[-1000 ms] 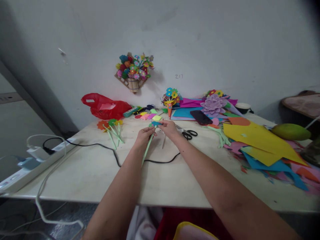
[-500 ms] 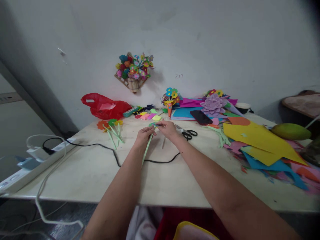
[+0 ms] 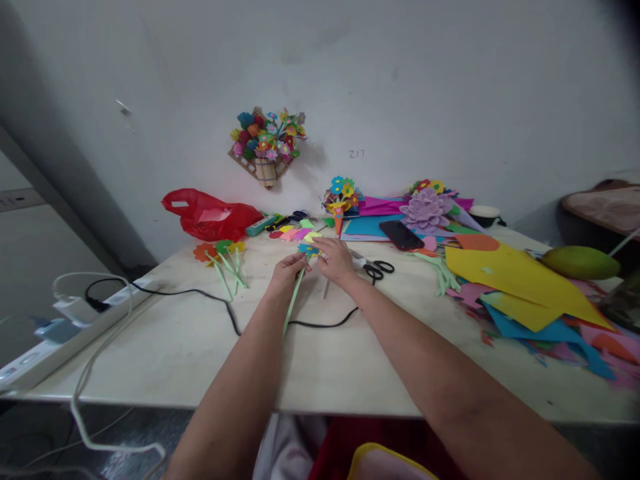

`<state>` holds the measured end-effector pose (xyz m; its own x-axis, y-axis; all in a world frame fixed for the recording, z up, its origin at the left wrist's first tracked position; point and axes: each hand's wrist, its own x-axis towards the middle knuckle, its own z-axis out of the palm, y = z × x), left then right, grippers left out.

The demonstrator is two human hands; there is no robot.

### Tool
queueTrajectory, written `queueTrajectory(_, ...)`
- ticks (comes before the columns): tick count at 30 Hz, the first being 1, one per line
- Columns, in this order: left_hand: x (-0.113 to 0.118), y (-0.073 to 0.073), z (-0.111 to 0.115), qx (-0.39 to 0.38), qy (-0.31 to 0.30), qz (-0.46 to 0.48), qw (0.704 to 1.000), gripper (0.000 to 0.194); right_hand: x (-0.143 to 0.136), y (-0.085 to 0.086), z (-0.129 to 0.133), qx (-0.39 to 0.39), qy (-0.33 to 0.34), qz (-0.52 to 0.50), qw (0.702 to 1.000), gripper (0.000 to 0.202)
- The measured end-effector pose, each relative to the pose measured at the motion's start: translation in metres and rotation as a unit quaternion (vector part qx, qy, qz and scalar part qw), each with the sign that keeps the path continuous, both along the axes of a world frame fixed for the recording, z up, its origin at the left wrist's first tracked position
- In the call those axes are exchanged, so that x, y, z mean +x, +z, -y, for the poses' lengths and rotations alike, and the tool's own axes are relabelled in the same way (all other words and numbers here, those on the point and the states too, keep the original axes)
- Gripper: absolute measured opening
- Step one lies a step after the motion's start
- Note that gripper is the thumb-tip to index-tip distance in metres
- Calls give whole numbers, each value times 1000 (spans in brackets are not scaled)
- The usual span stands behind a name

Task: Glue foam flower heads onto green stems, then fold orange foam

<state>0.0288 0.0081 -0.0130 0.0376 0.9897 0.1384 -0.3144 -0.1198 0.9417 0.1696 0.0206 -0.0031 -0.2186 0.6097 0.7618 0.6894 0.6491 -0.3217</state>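
Note:
My left hand [image 3: 290, 270] is closed on a pale green paper stem [image 3: 293, 303] that hangs down toward the table. At the top of the stem, a blue paper flower [image 3: 307, 249] shows between my hands. The fingers of my right hand [image 3: 334, 259] are closed at the flower's right edge. Left of my hands lie finished-looking flowers in orange [image 3: 204, 251], green and yellow, with pale green stems [image 3: 233, 270]. Black-handled scissors [image 3: 375, 268] rest just right of my right hand.
A black cable [image 3: 320, 325] crosses the table [image 3: 330, 373] below my hands. Coloured paper sheets [image 3: 515, 273] and scraps cover the right side. A phone [image 3: 401, 235], a red bag [image 3: 210, 215] and a small flower cone [image 3: 339, 217] stand or lie behind.
The blue flower shows more fully between my hands. My right hand has shifted slightly left, and its fingers have changed position at the flower.

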Motion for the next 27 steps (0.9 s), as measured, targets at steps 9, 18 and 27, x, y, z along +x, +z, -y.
queueTrajectory(9,-1,-2,-1,15,-2,-24,1000,29,1,-2,-5,-44,-11,32,998,29)
queueTrajectory(18,-2,-5,-4,23,-14,-43,999,31,0,0,-4,-46,-54,92,993,27)
queueTrajectory(27,-4,-6,-6,26,-17,-54,998,30,0,2,-3,-58,-62,115,990,28)
